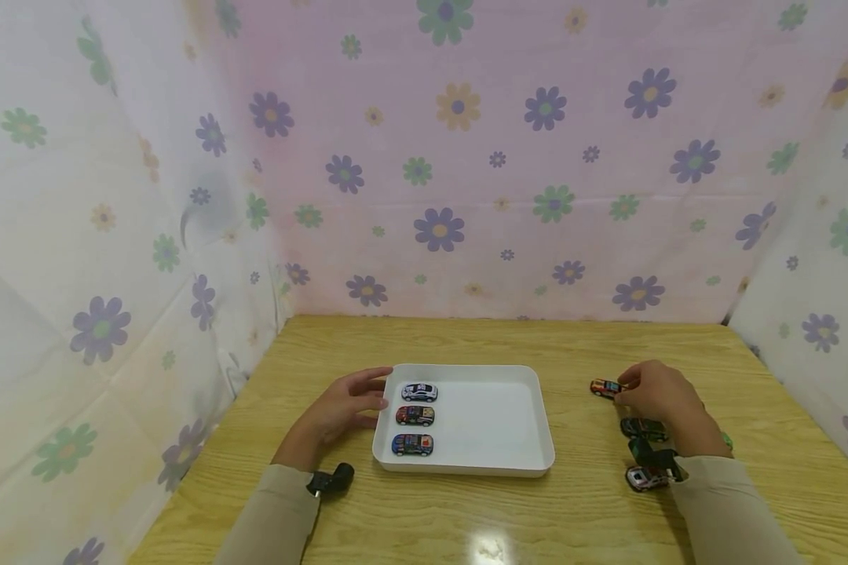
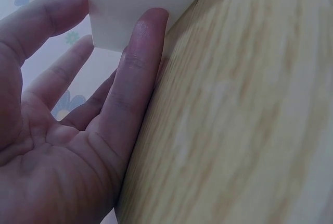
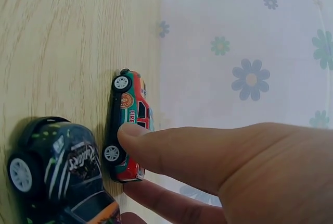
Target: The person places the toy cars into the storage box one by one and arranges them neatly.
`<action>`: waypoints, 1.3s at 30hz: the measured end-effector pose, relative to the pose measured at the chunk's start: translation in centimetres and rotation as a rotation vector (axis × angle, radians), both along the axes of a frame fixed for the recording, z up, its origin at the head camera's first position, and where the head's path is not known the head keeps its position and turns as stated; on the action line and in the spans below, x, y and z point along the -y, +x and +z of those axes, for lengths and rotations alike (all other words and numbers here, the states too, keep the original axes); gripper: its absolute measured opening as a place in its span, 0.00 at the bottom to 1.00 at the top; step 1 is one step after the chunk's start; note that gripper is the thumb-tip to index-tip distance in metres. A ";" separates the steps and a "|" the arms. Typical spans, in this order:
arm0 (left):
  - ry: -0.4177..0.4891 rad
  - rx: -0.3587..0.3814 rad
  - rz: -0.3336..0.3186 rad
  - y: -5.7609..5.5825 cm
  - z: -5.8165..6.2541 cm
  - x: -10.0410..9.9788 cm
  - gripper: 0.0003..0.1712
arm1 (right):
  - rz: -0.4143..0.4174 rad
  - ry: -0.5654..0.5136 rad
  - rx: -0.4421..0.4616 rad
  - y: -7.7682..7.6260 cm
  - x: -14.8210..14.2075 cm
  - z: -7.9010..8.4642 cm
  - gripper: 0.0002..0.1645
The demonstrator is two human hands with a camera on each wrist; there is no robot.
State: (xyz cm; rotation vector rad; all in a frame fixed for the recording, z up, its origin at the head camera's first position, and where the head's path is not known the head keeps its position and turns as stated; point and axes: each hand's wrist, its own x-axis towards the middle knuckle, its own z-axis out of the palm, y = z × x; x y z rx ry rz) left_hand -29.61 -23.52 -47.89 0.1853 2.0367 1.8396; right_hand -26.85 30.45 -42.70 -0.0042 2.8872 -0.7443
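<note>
My right hand pinches the rear of a red and green toy car marked FIRE, which sits on the table. Nearer to me, below that hand, stands a dark green toy car. With its fingers mostly straight, my left hand touches the left wall of a white tray. Inside the tray, along its left side, three toy cars form a column: a white and black one, a red patterned one and a blue one.
Below the right wrist is a white and red toy car, partly covered by the wrist camera. A bit of something green peeks out beside the right forearm. Flowered cloth encloses the wooden table at the back and sides.
</note>
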 end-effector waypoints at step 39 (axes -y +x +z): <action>-0.001 0.011 0.028 0.0 -0.2 0.0 0.39 | 0.032 -0.018 -0.090 0.1 0.7 -0.2 0.19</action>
